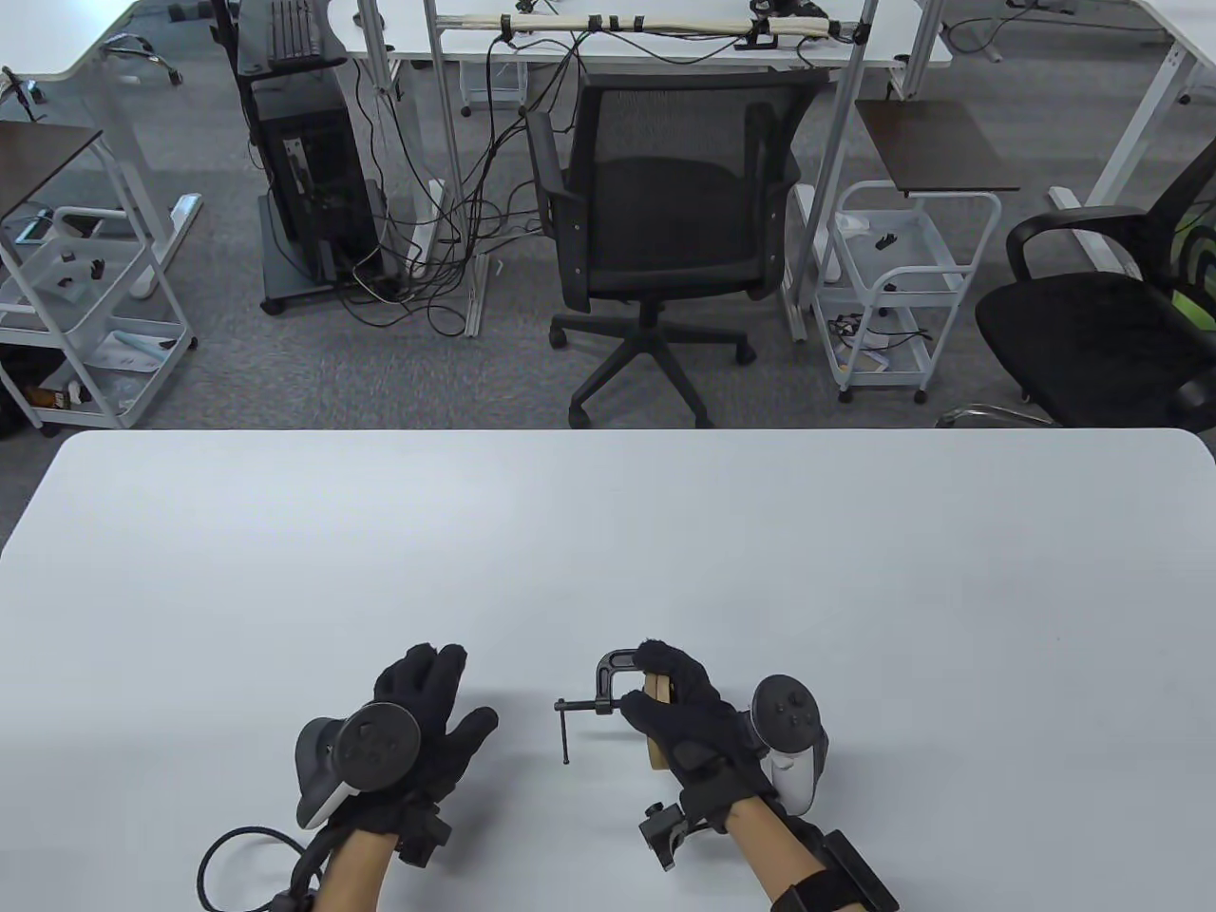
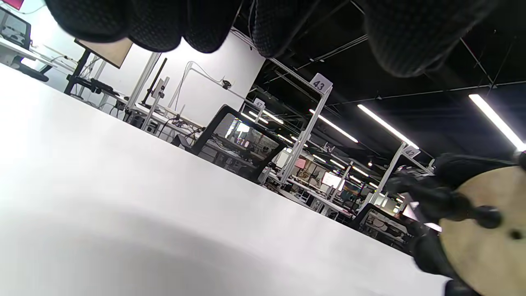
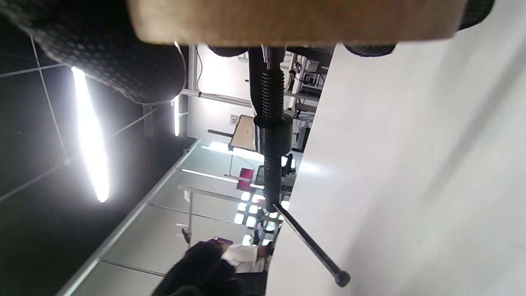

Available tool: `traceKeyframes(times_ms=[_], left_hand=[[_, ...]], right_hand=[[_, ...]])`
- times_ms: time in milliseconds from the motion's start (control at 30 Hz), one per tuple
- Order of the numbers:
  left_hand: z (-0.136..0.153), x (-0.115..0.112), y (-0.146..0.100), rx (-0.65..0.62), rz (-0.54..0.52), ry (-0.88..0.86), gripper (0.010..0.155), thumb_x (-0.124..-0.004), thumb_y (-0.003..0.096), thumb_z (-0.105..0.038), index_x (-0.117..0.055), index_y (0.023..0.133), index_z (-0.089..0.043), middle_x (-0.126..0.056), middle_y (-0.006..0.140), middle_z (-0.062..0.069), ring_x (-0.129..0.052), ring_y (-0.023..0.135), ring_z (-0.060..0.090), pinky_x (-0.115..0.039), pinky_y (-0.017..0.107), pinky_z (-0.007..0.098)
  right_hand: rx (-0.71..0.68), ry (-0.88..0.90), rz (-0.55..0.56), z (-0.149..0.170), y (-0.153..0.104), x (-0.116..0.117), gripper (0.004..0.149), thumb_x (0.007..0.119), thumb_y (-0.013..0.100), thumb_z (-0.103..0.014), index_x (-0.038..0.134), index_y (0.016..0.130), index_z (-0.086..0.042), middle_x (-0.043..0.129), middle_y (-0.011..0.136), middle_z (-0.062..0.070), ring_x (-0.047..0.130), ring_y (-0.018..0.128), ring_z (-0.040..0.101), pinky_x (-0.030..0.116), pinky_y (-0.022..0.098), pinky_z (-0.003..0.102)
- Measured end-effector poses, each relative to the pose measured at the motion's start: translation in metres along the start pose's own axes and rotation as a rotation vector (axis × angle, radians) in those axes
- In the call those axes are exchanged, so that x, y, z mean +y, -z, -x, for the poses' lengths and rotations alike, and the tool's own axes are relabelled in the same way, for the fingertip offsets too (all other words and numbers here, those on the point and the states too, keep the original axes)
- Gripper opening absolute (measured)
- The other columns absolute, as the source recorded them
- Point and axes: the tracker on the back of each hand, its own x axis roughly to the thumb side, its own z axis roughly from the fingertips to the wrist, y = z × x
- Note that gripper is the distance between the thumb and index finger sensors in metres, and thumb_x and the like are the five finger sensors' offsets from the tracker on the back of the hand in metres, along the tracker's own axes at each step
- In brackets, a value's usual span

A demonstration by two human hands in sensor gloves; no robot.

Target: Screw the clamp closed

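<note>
A black C-clamp (image 1: pixel 608 676) sits around a wooden block (image 1: pixel 655 722) near the table's front edge. Its screw (image 3: pixel 272 135) points left and ends in a thin T-bar handle (image 1: pixel 562 731). My right hand (image 1: pixel 686 717) grips the wooden block and the clamp and holds them just above the white table (image 1: pixel 608 551). The block fills the top of the right wrist view (image 3: pixel 296 20). My left hand (image 1: pixel 427 708) is flat and empty, fingers spread, a short way left of the T-bar. The left wrist view shows the block's end (image 2: pixel 489 242) at the right.
A black office chair (image 1: pixel 665 228) stands beyond the table's far edge, with white carts (image 1: pixel 902 285) and desk legs to either side. A cable (image 1: pixel 237 855) loops on the table by my left wrist.
</note>
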Motion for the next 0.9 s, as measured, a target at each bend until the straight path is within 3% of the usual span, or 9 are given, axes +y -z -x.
traceKeyframes(times_ms=[233,633,767,900], left_hand=[[-0.002,0.007,-0.004,0.013,-0.007,-0.06,0.078,-0.078,0.0496,-0.058,-0.062,0.11,-0.011,-0.052,0.112,0.03,-0.056,0.095,0.06,-0.064,0.059,0.067],[0.003,0.007,-0.004,0.034,0.011,-0.1,0.075,-0.076,0.0509,-0.057,-0.064,0.108,-0.01,-0.053,0.111,0.031,-0.056,0.094,0.06,-0.064,0.059,0.067],[0.003,0.004,-0.003,0.04,0.031,-0.107,0.075,-0.076,0.051,-0.057,-0.065,0.108,-0.01,-0.054,0.111,0.031,-0.056,0.094,0.06,-0.064,0.059,0.067],[0.003,0.004,-0.003,0.038,0.035,-0.1,0.075,-0.076,0.0511,-0.057,-0.065,0.108,-0.01,-0.054,0.111,0.031,-0.056,0.094,0.06,-0.064,0.059,0.067]], right_hand=[[-0.042,-0.286,0.017,-0.002,0.025,0.004,0.075,0.087,0.045,-0.061,0.064,0.102,-0.017,0.055,0.106,0.018,0.08,0.08,0.056,0.074,0.049,0.066],[0.068,-0.442,0.046,0.005,0.046,0.007,0.074,0.085,0.043,-0.062,0.07,0.1,-0.016,0.06,0.105,0.023,0.083,0.077,0.058,0.078,0.048,0.062],[0.074,-0.519,-0.008,0.002,0.051,0.013,0.074,0.085,0.044,-0.061,0.071,0.1,-0.015,0.058,0.106,0.026,0.083,0.077,0.059,0.078,0.048,0.062],[0.075,-0.608,-0.041,-0.002,0.055,0.019,0.077,0.083,0.046,-0.06,0.06,0.106,-0.02,0.052,0.108,0.028,0.085,0.076,0.055,0.079,0.047,0.06]])
